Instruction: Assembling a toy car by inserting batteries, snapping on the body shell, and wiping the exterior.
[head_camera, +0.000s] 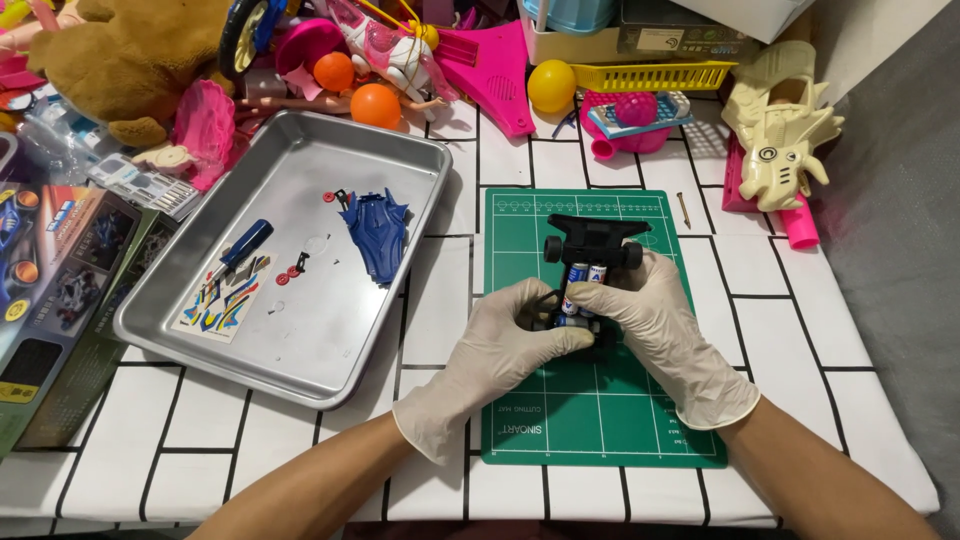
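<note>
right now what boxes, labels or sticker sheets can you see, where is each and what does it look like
Kit box: left table edge, flat rectangle, dark with car pictures.
Sticker sheet: in the metal tray, white with multicoloured shapes.
Batteries: in the black toy car chassis under both gloved hands, blue-and-white labels.

white table with black grid lines. green mat at centre, just toward 6 o'clock. metal tray at 9 o'clock, just beside mat. boxes farther out at 9, touching tray. toy pile from 10 to 12. yellow ball at 12. cream toy at 2. small nail between mat and cream toy.
</note>
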